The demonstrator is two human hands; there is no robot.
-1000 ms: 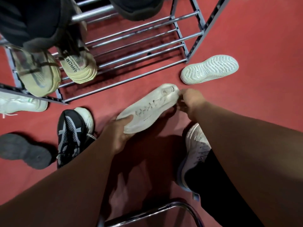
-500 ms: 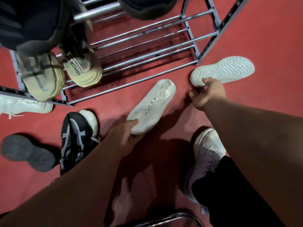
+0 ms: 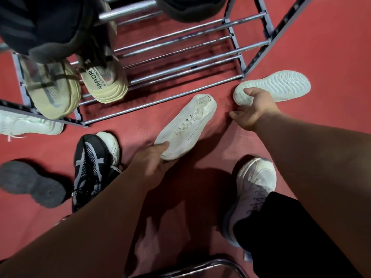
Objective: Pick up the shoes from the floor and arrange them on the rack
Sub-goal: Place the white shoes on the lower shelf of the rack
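Note:
My left hand [image 3: 152, 159] grips the near end of a white sneaker [image 3: 186, 127], holding it in front of the metal rack [image 3: 180, 67]. Its mate, a second white sneaker [image 3: 281, 88], lies sole-up on the red floor at the rack's right corner. My right hand [image 3: 253, 109] has its fingers curled over the near end of that sole. Two beige sneakers [image 3: 104, 81] sit on the rack's lower left, and dark shoes [image 3: 46, 23] rest on the shelf above.
On the floor at left lie a black-and-white sneaker [image 3: 90, 167], a dark sole-up shoe [image 3: 32, 183] and a pale sneaker [image 3: 26, 125]. My own foot in a white shoe [image 3: 253, 187] stands at right. A chrome tube [image 3: 200, 265] runs along the bottom edge.
My right hand let go of the first white sneaker, moved right and closed on the sole-up sneaker. My left hand kept its hold on the first sneaker.

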